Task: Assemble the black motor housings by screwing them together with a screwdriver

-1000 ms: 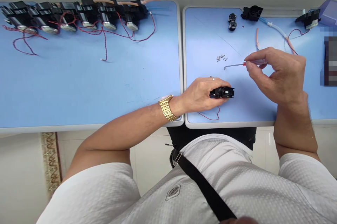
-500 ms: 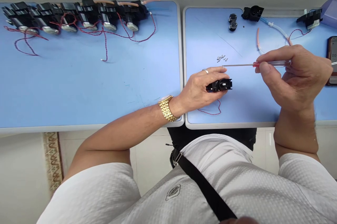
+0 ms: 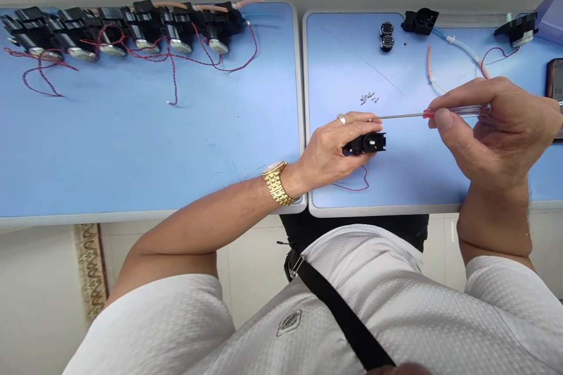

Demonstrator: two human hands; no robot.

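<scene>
My left hand (image 3: 332,149), with a ring and a gold watch, grips a small black motor assembly (image 3: 367,142) just above the right-hand table. A white shaft shows at the middle of the assembly, and a red twisted wire (image 3: 358,188) trails from under the hand. My right hand (image 3: 497,128) is closed around the clear and red handle of a screwdriver (image 3: 404,116). Its thin shaft points left, and the tip is at the fingertips of my left hand. A tiny screw (image 3: 370,120) appears to be at that tip. Several loose screws (image 3: 368,98) lie just beyond the fingers.
Several black motor units (image 3: 176,34) with red wires line the back of the left table (image 3: 145,146). Behind my hands are two round black parts (image 3: 387,36), a black housing (image 3: 421,22) with tubing, and another motor unit (image 3: 519,30). A phone (image 3: 556,90) lies at far right.
The screwdriver tip has come down slightly, from beside the index fingertip to between the left fingertips. My left hand keeps its hold on the assembly.
</scene>
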